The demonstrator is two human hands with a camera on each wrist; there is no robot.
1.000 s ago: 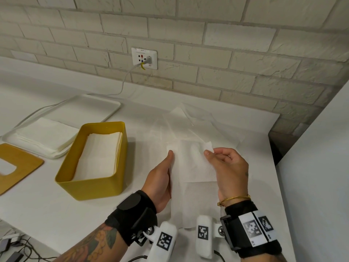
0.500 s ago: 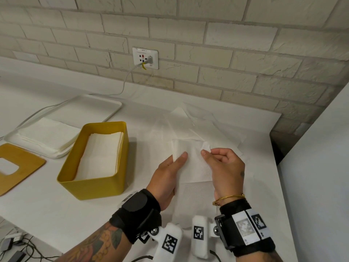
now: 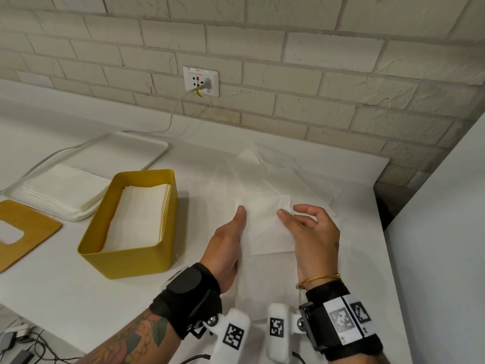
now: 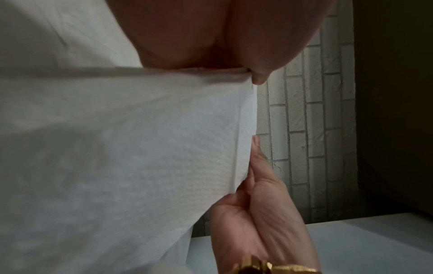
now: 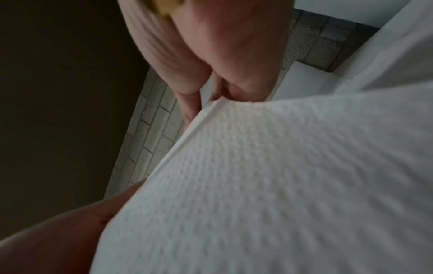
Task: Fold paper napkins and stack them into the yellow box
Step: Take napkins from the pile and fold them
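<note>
A white embossed paper napkin [image 3: 265, 227] is held over the white counter between my two hands. My left hand [image 3: 231, 237] pinches its left edge, thumb on top. My right hand [image 3: 312, 232] pinches the right top corner, with its other fingers spread. In the left wrist view the napkin [image 4: 128, 148] spans from my left hand [image 4: 211, 37] to my right hand [image 4: 257, 204]. The right wrist view shows my right hand [image 5: 211, 55] nipping the napkin [image 5: 281, 185] at a corner. The yellow box [image 3: 126, 264] stands to the left, with folded napkins [image 3: 139, 211] in it.
Several unfolded napkins [image 3: 262, 174] lie spread on the counter behind my hands. A white tray [image 3: 147, 143] with a napkin stack [image 3: 60, 187] sits at the far left. A wooden lid [image 3: 23, 229] lies beside it. A white panel [image 3: 446, 232] stands on the right.
My left thumb slid in toward the right hand, then back out to the napkin's left edge. A folded layer with a straight lower edge now shows between my hands.
</note>
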